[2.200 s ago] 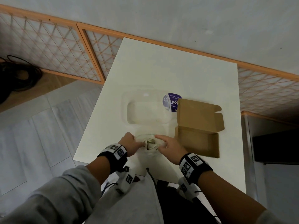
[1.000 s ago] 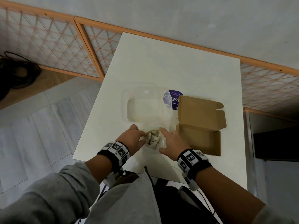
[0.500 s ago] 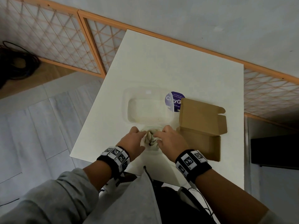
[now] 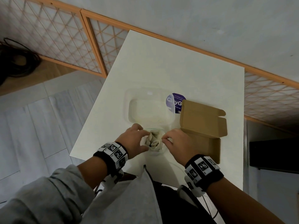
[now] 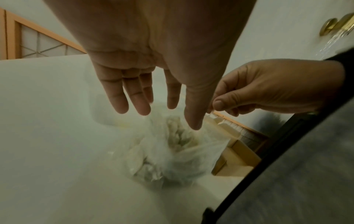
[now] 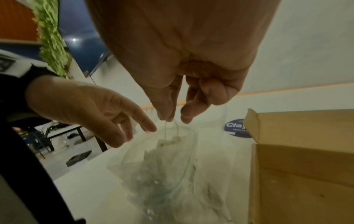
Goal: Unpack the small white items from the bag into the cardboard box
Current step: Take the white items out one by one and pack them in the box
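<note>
White worktop [image 4: 178,62], clear plastic tray [image 4: 149,107] lying on it, round purple sticker [image 4: 175,101] at the tray's right end, orange-framed lattice panels [image 4: 53,38] along the grey wall, coiled black cables [image 4: 14,62] on the wooden floor, pale floor tiles [image 4: 40,126] at left

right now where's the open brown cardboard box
In the head view the open brown cardboard box lies on the white table, just right of the right hand and the clear plastic bag.
</note>
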Demonstrator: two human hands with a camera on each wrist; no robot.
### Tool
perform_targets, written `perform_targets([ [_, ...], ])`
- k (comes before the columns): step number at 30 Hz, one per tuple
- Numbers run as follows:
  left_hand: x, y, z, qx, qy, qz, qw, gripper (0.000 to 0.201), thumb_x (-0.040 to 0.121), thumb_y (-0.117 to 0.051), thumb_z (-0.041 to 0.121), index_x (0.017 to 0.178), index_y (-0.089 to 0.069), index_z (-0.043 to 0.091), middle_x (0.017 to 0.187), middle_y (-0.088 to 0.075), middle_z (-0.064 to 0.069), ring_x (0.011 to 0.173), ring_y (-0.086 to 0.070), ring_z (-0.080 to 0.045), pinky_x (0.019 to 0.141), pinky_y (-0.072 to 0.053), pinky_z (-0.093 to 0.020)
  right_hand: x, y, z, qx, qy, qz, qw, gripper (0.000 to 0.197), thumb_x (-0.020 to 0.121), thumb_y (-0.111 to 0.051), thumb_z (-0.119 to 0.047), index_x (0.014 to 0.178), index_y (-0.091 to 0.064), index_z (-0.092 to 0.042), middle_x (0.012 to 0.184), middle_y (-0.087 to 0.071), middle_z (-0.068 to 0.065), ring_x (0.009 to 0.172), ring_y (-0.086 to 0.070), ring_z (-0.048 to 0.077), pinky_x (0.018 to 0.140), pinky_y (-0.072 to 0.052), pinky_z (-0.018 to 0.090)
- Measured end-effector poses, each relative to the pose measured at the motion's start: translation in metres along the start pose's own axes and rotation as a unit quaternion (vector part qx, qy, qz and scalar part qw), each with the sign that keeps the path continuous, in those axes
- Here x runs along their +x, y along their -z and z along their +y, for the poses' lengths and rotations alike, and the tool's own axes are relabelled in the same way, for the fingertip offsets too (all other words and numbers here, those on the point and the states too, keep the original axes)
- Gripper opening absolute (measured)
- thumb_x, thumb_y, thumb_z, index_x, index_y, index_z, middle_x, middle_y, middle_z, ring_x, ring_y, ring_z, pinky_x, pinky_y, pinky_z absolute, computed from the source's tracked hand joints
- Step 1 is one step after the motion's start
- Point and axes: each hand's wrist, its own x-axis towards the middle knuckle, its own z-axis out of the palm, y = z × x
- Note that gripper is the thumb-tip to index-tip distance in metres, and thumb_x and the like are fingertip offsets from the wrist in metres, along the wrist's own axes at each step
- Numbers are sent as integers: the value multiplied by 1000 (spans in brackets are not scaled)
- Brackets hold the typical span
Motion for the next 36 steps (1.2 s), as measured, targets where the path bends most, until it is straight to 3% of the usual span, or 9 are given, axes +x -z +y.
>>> perform_targets([
  [6, 10, 7, 28, 7, -27, 2, 1000, 42, 88, -71, 49, 126, -64, 32, 122, -55, 6, 112, -56, -17, 92, -46, -30, -8, 10, -6, 8, -2, 26, 1000, 15, 106, -54, -30, 99, -66, -24, 99, -59, -7, 89, -59, 15, 81, -54, 40],
  [10, 18, -12, 45, 35, 22, -28, 999, 37, 85, -67, 63, 86, -58, 27, 87, -57, 8, 81, -58, -18, 71, -48, -33, -6, 4, -6, 18, -13, 26, 999, 13, 105, -57, -27, 112, -68, -24, 108, -60, -4, 93, -61, 17, 84, -55, 39],
  [12, 22, -23, 49, 37, 41, -26, 998, 36, 88, -64, 58, 76, -54, 26, 82, -58, 7, 77, -57, -18, 69, -46, -31, -7, 3, -5, 27, -23, 23, 999, 15, 104, -58, -25, 115, -68, -23, 110, -61, -4, 96, -62, 17, 86, -54, 38],
  [17, 30, -36, 39, 7, 23, 12, 1000, 21, 98, -53, 27, 88, -71, 19, 89, -66, 3, 89, -64, -25, 73, -46, -31, -14, 2, 4, 37, -38, 2, 999, 21, 104, -57, -25, 123, -66, -26, 117, -60, -5, 104, -62, 15, 92, -53, 35],
  [21, 22, -23, 31, -1, 2, 44, 999, 23, 99, -57, 33, 109, -78, 28, 102, -69, 0, 99, -65, -23, 88, -51, -33, -19, 6, 7, 53, -40, -6, 998, 25, 103, -58, -25, 128, -63, -28, 121, -59, -7, 96, -53, 5, 91, -50, 29],
  [25, 5, -8, 33, -42, -35, 114, 992, 21, 100, -62, 38, 110, -79, 30, 106, -61, 10, 98, -60, -11, 88, -48, -26, -20, 10, 1, 75, -29, -16, 997, 30, 102, -60, -29, 132, -60, -31, 127, -57, -6, 87, -52, 4, 91, -52, 32],
  [29, -15, 12, 42, -99, -56, 109, 988, 13, 98, -67, 34, 103, -79, 30, 100, -69, 13, 91, -66, -6, 88, -52, -27, -24, 23, -8, 119, -1, 15, 993, 45, 101, -62, -24, 145, -54, -31, 135, -54, -7, 79, -50, -10, 89, -44, 22],
  [33, -31, 34, 54, -211, -54, 86, 972, 10, 98, -68, 27, 98, -78, 29, 90, -78, 14, 86, -72, -5, 84, -56, -26, -36, 48, -20, 219, 7, 30, 975, 58, 98, -58, -16, 152, -47, -36, 125, -60, -17, 70, -63, 7, 71, -46, 16],
  [36, -41, 47, 69, -279, -73, 76, 954, 9, 97, -70, 18, 97, -78, 23, 87, -79, 5, 85, -73, -15, 84, -57, -29, -43, 65, -31, 301, 24, -7, 953, 57, 99, -60, -14, 151, -49, -34, 133, -63, -13, 88, -70, 18, 66, -49, 12],
])
